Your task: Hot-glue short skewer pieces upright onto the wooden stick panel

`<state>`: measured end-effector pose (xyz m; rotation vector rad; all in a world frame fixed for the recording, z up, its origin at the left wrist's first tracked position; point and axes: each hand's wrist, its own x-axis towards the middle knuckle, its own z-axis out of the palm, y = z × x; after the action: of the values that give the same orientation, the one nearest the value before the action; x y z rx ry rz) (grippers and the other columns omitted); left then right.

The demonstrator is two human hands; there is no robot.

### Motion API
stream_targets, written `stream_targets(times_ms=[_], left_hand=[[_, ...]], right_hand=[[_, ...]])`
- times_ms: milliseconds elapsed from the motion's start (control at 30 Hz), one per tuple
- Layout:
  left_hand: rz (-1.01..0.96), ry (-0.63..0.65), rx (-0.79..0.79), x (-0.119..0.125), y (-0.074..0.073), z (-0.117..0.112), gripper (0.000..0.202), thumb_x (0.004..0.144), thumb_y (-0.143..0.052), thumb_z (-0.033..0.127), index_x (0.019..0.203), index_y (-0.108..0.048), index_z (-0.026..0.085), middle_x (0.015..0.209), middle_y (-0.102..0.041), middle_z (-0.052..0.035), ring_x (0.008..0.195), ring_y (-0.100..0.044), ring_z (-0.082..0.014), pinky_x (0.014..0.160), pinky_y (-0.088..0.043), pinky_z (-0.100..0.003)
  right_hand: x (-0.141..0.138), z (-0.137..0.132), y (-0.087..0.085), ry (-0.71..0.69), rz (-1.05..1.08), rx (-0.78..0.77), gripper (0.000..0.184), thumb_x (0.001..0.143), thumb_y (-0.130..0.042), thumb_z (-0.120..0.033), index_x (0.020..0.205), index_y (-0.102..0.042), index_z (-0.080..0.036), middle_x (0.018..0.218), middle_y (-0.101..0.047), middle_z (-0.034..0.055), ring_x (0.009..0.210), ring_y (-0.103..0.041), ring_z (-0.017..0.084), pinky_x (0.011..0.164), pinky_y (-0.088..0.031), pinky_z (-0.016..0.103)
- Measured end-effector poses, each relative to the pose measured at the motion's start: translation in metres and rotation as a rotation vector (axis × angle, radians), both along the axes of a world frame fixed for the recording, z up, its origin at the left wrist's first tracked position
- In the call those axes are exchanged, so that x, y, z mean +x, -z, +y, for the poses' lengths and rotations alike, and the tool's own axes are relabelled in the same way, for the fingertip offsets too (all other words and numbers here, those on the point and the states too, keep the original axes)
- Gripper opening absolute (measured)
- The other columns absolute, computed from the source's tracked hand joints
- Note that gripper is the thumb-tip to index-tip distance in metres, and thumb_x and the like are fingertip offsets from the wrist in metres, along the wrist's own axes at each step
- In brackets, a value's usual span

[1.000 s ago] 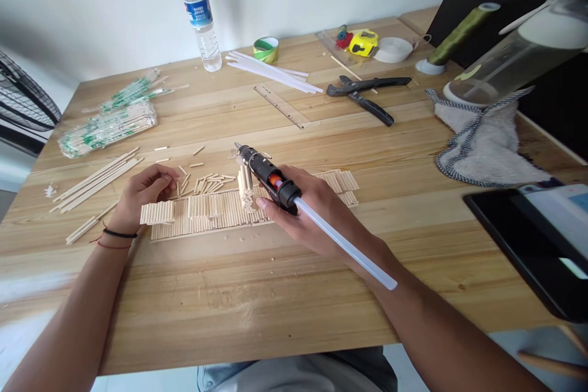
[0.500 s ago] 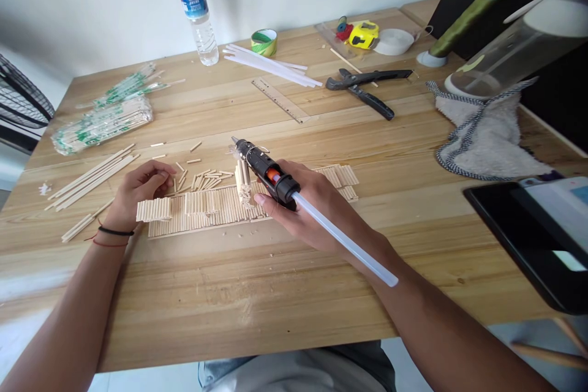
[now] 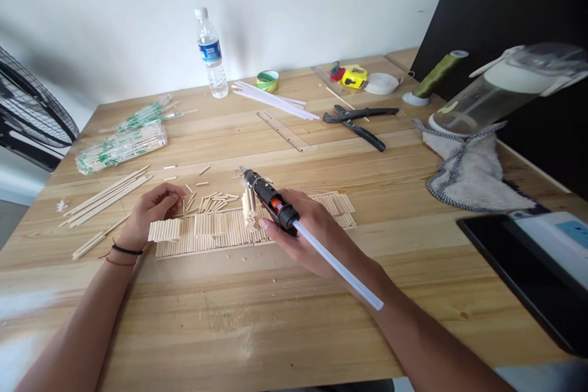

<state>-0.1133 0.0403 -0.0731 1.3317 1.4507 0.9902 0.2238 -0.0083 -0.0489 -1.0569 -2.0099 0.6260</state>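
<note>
Right hand [image 3: 305, 229]: wrapped around a black, tube-bodied glue gun [image 3: 265, 192] with an orange part showing inside. The nozzle points away from the body, probably because the tip may be hot.

Left hand [image 3: 155, 208]: fingers curled narrowly near the strip's far edge, just beside loose pieces; whether it pinches anything, I cannot tell. The forearm lies low over the tabletop, which likely steadies it.

Glue rod: a long, translucent white rod [image 3: 337, 264] runs from the gun's rear over the right wrist, apparently left sticking out because of its length.

Wooden strip: a long, flat, pale strip of short round sticks [image 3: 188, 236] lies across the pale brown wooden tabletop [image 3: 193, 331] in front of the person, partly hidden by the right hand.

Strip's look: matte and ribbed, its sticks side by side like tiny planks. A small, raised, pale stick block [image 3: 164, 230] seems to jut past the left end; an upright pale stick bundle [image 3: 249, 207] stands beside the gun.

Loose pieces: short, pale wooden sticks [image 3: 212, 203] lie scattered just beyond the strip, presumably for easy reach.

Farther back: a black-handled cutting tool [image 3: 356, 124] and a clear, flat ruler [image 3: 280, 130], likely there to leave elbow room.
</note>
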Motion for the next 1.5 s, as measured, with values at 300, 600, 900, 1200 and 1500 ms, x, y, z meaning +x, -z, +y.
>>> stream_targets(times_ms=[300, 600, 900, 1200, 1500], left_hand=[[0.003, 0.034, 0.004, -0.0089, 0.0056, 0.0021, 0.027, 0.081, -0.081, 0.043, 0.09, -0.078, 0.018, 0.07, -0.064, -0.0014, 0.061, -0.055, -0.0121, 0.052, -0.04, -0.022], [0.003, 0.019, -0.023, -0.0094, 0.005, 0.0021, 0.024, 0.08, -0.081, 0.04, 0.091, -0.078, 0.019, 0.072, -0.064, -0.0013, 0.062, -0.055, -0.0124, 0.052, -0.04, -0.022], [0.027, 0.028, -0.005, -0.0103, 0.0044, 0.0017, 0.025, 0.082, -0.079, 0.042, 0.091, -0.078, 0.018, 0.075, -0.065, -0.0027, 0.065, -0.056, -0.0134, 0.053, -0.042, -0.023], [0.002, 0.025, 0.0, -0.0071, 0.004, 0.0003, 0.024, 0.082, -0.08, 0.041, 0.09, -0.078, 0.019, 0.069, -0.062, -0.0005, 0.06, -0.053, -0.0123, 0.052, -0.039, -0.022], [-0.009, 0.02, 0.0, -0.0043, 0.0007, -0.0003, 0.023, 0.08, -0.082, 0.038, 0.089, -0.077, 0.018, 0.067, -0.061, 0.0003, 0.058, -0.053, -0.0123, 0.05, -0.038, -0.022]], right_hand=[[-0.0015, 0.0012, 0.0003, -0.013, 0.03, -0.011, 0.008, 0.095, -0.061, -0.021, 0.091, -0.054, -0.023, 0.081, -0.064, 0.0022, 0.076, -0.06, 0.021, 0.072, -0.044, 0.033], [-0.0028, 0.0021, 0.0065, 0.0, 0.07, 0.01, 0.007, 0.095, -0.061, -0.022, 0.093, -0.055, -0.024, 0.083, -0.066, 0.0014, 0.078, -0.062, 0.02, 0.074, -0.045, 0.032], [-0.0033, 0.0015, 0.0056, 0.004, 0.064, -0.008, 0.006, 0.095, -0.06, -0.023, 0.093, -0.054, -0.024, 0.083, -0.066, 0.0011, 0.078, -0.062, 0.02, 0.074, -0.045, 0.033], [-0.0015, 0.0019, 0.001, -0.019, 0.029, -0.014, 0.009, 0.095, -0.06, -0.022, 0.09, -0.053, -0.024, 0.081, -0.065, 0.0018, 0.076, -0.061, 0.021, 0.071, -0.045, 0.033], [-0.0013, 0.0017, -0.0008, -0.016, 0.004, -0.03, 0.011, 0.095, -0.06, -0.02, 0.09, -0.051, -0.024, 0.082, -0.065, 0.0023, 0.076, -0.06, 0.021, 0.07, -0.045, 0.033]])
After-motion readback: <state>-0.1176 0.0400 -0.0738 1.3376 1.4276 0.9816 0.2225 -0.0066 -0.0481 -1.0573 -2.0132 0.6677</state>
